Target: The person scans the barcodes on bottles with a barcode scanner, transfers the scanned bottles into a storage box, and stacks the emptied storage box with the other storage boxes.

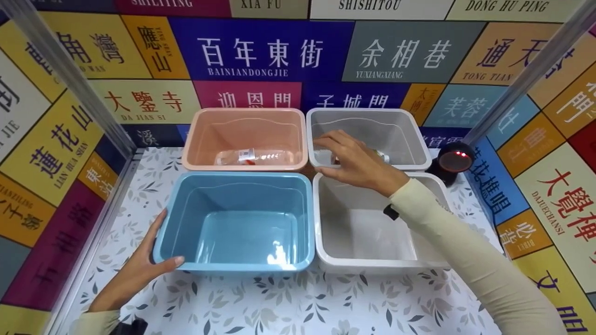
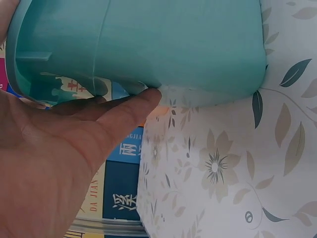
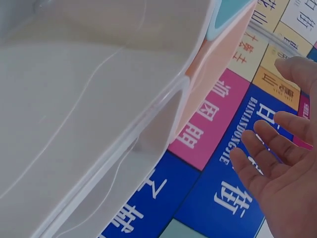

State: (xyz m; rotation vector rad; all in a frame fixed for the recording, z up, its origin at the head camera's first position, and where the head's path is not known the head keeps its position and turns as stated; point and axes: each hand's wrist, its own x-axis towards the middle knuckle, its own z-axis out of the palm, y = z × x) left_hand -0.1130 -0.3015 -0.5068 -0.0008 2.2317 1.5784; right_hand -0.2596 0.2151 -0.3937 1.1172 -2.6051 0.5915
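My left hand (image 1: 142,260) holds the front left corner of a blue plastic bin (image 1: 305,218), thumb at the front rim and fingers along the outer left side. In the left wrist view, the fingers lie against the wall (image 2: 188,44) of this bin. My right hand (image 1: 354,160) is over the grey bin (image 1: 409,135) at the back right, holding nothing. Its fingers are spread and loosely bent in the right wrist view. Behind it, an item with a coloured label (image 1: 382,156) lies in the grey bin, mostly hidden. A clear plastic bottle (image 1: 270,156) lies in the peach bin (image 1: 200,135).
A white bin (image 1: 326,246) stands front right, partly under my right forearm. The bins form a close two-by-two block on a leaf-patterned tabletop (image 1: 260,307). A black device with red lights (image 1: 454,160) stands at the right. Printed panels (image 1: 260,51) enclose the back and sides.
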